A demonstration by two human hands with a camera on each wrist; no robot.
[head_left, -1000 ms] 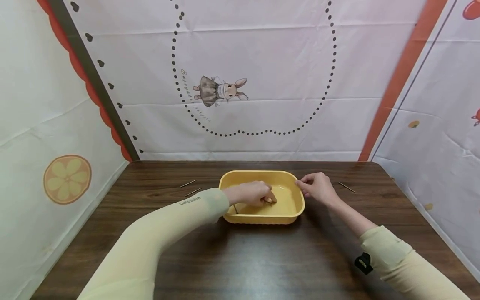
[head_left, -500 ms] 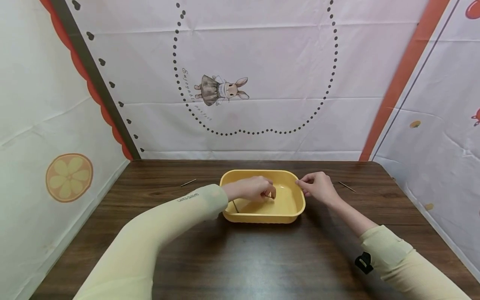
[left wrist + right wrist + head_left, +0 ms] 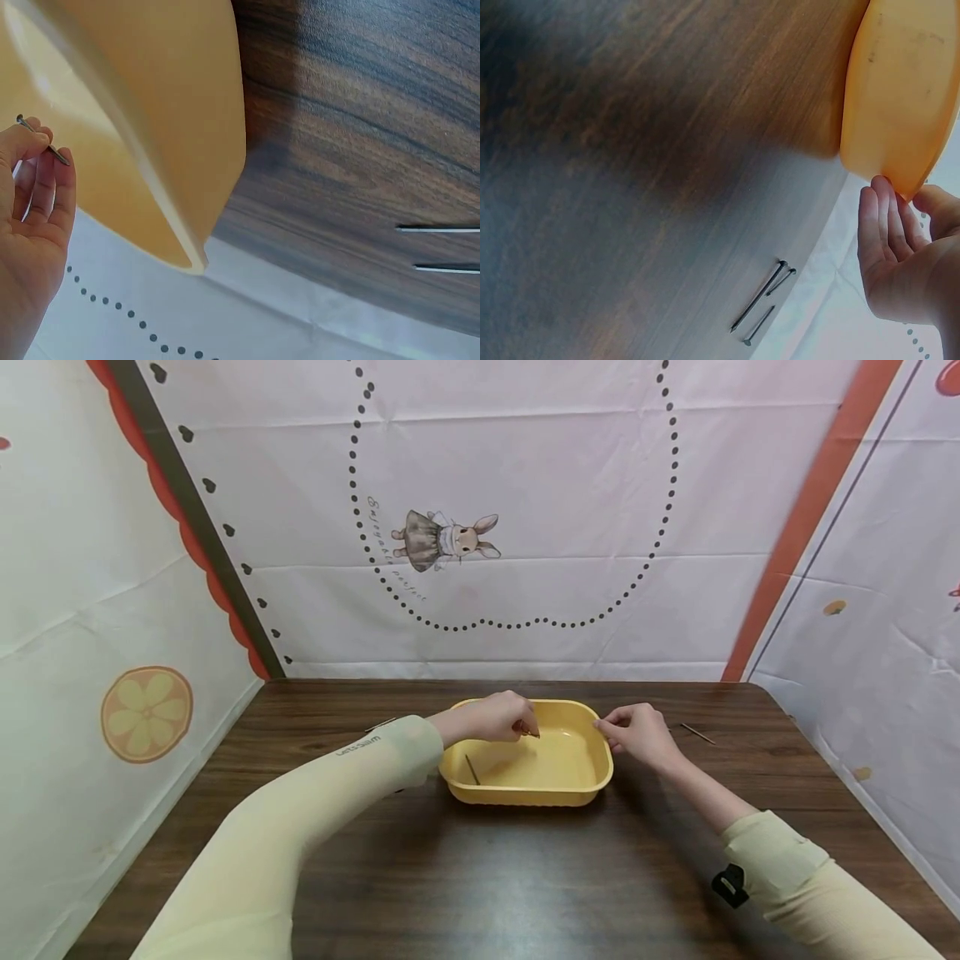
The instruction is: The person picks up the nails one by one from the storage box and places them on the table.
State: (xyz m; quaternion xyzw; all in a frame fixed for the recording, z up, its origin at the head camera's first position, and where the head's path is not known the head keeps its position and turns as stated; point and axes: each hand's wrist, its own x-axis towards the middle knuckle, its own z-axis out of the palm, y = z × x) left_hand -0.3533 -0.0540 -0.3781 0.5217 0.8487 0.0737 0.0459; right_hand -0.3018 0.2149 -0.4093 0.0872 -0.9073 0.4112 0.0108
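A yellow plastic basin [image 3: 525, 797] stands on the table. My left hand [image 3: 495, 717] is raised over its left back part, pinching a nail [image 3: 58, 154] between thumb and fingers; the nail's round head and its tip both stick out in the left wrist view. Inside the basin, another nail [image 3: 472, 770] leans toward the front left wall. At the basin's right end, my right hand [image 3: 637, 735] grips the rim, thumb on one side and fingers against the outer wall [image 3: 900, 90].
Two nails lie left of the basin, one nail [image 3: 442, 229] beside the other, partly behind my left sleeve [image 3: 375, 760] in the head view. Right of it lie three more, including a longer nail [image 3: 757, 297]. A patterned cloth [image 3: 525, 527] hangs behind the table.
My left hand has risen from the basin floor, moving back and to the left with the nail. The nail inside the basin shows more fully. My right hand stays on the rim.
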